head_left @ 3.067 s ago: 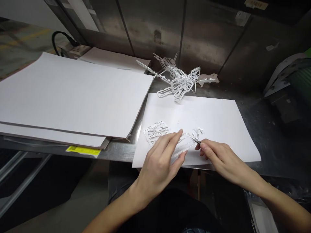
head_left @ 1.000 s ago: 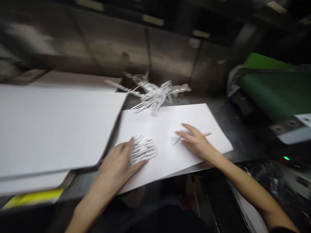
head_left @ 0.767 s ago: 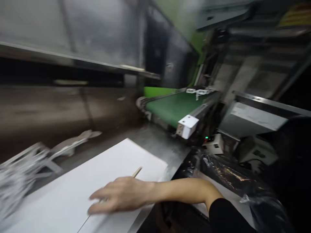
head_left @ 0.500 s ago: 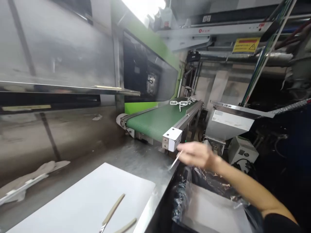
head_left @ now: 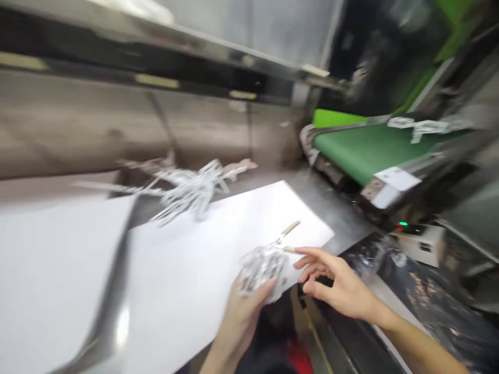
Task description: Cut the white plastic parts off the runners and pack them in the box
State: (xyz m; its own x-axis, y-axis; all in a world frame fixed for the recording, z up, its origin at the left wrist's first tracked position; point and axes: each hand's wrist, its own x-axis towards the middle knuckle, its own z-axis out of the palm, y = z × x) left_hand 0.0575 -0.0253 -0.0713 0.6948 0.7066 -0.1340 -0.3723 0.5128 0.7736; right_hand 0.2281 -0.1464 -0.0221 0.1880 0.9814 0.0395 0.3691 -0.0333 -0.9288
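My left hand grips a bunch of thin white plastic parts just over the front edge of a white sheet on the steel bench. Close to the right of the bunch, my right hand hovers with its fingers spread and nothing in it. Small snips with tan handles lie on the sheet just beyond both hands. The picture is smeared by motion.
A tangle of white plastic runners lies at the back of the bench. A stack of large white sheets sits at the left. A green conveyor belt at the right carries white parts. A plastic-lined bin stands below it.
The view swung right to the conveyor and back. My right hand put down the snips, reached toward the bin and came back empty. My left hand has lifted the bunch of parts.
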